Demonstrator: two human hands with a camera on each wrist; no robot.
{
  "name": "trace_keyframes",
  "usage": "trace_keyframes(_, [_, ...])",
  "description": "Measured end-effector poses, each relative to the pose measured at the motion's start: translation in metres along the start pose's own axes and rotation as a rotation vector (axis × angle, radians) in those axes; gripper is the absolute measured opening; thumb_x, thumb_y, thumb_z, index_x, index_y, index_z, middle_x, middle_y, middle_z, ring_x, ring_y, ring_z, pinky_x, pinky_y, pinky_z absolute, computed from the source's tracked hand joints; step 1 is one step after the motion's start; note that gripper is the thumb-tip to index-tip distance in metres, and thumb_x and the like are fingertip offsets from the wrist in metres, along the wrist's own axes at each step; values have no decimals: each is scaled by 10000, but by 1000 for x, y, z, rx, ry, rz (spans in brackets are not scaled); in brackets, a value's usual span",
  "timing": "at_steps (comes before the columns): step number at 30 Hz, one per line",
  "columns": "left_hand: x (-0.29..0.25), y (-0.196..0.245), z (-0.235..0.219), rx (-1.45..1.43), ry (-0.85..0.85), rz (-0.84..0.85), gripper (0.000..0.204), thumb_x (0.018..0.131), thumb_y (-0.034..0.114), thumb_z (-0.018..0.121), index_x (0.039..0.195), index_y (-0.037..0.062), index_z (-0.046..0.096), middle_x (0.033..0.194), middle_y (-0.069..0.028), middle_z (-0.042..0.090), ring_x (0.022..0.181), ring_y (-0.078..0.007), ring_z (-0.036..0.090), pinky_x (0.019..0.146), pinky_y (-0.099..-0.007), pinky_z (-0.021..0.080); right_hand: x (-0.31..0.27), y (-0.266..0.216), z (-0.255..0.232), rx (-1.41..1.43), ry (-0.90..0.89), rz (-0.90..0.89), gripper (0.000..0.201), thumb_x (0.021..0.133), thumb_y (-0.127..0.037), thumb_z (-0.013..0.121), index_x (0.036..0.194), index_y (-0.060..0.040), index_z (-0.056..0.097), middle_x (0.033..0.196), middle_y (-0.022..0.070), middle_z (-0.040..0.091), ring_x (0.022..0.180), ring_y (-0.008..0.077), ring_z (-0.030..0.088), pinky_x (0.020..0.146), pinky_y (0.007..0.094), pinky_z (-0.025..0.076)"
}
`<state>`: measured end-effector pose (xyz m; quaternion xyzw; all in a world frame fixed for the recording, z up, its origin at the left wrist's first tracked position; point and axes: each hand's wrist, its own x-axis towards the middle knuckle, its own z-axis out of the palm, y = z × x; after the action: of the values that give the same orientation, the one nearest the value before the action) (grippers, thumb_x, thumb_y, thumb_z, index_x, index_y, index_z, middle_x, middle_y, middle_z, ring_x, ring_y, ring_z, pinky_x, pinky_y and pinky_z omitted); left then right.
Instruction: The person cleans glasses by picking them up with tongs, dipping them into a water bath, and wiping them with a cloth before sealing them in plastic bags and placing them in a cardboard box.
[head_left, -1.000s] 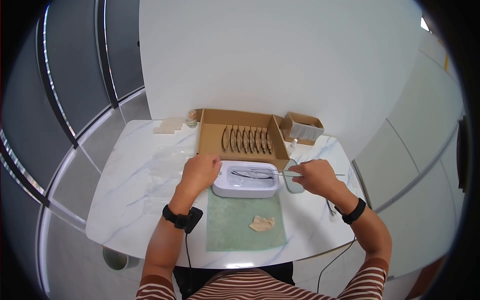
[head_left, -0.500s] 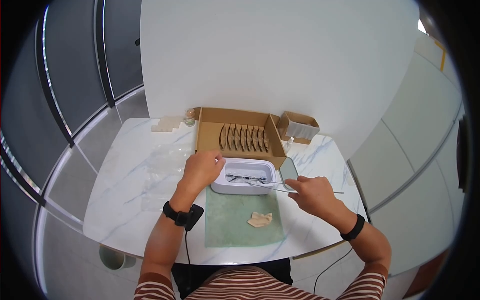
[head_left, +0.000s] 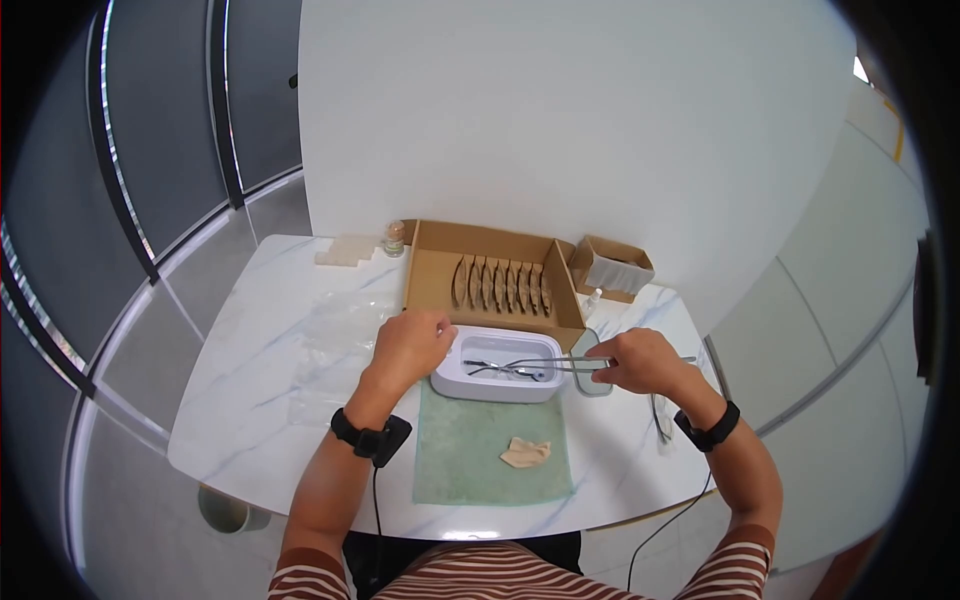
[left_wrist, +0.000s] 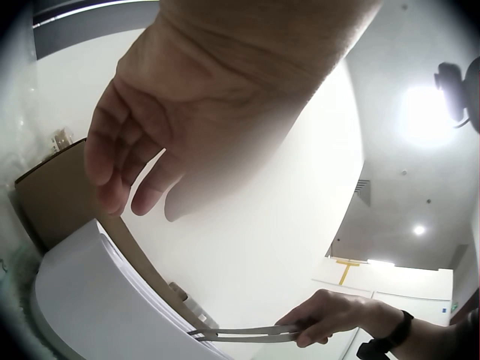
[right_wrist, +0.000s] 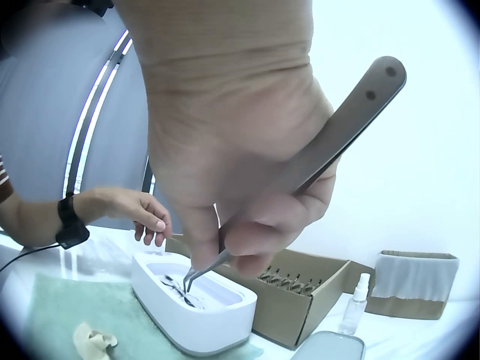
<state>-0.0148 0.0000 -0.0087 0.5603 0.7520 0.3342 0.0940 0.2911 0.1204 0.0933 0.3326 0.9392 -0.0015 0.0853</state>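
A pair of dark-framed glasses (right_wrist: 178,288) lies in the basin of a white ultrasonic cleaner (head_left: 495,391). My right hand (head_left: 646,361) grips long metal tweezers (right_wrist: 349,118) from the cleaner's right side. Their bent tips reach down into the basin and overlap the glasses in the right wrist view. Beside the cleaner's left end hovers my left hand (head_left: 408,345), its fingers loosely bent and holding nothing in the left wrist view (left_wrist: 150,142). Under the cleaner's front spreads a green cloth (head_left: 490,470), with a crumpled beige cloth (head_left: 526,453) on it.
Behind the cleaner stands an open cardboard box (head_left: 432,275) with a row of glasses in slots. To the right are a smaller box (head_left: 612,283), a spray bottle (right_wrist: 355,304) and a grey-green lid (head_left: 592,383). Clear plastic (head_left: 335,345) lies at left, near a small jar (head_left: 394,240).
The tweezers' arms, spread apart half a second ago, are now closer together. The glasses have turned slightly in the basin. My left hand has stayed near the cleaner's left end.
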Motion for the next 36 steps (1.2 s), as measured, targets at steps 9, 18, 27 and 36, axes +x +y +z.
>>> trace_keyframes(9, [0,3,0,27,-25,-37,244,914,318,657,959,92,737,885,-125,742,866,-344,700,781,-435,543,10,6,-6,103,-101,-56,304,832,-257,781,1125,-174,783,792,107,730,760,292,688,722,395,540])
trace_keyframes(18, [1,2,3,24,20,23,224,904,294,652,935,89,736,850,-152,736,846,-372,702,768,-462,553,11,-5,27,20,141,-19,308,825,-280,790,1118,-185,777,812,139,728,792,346,694,703,435,541])
trace_keyframes(27, [0,3,1,15,20,30,219,904,295,656,926,93,737,845,-141,739,838,-368,705,759,-461,555,4,-13,40,40,196,28,336,846,-287,771,1168,-191,750,846,131,733,846,327,706,729,439,547])
trace_keyframes(36, [0,2,2,43,4,13,243,910,317,660,949,91,739,871,-119,741,848,-326,706,773,-421,545,-12,-2,19,102,243,78,354,825,-264,787,1154,-138,759,776,106,721,746,302,695,686,402,539])
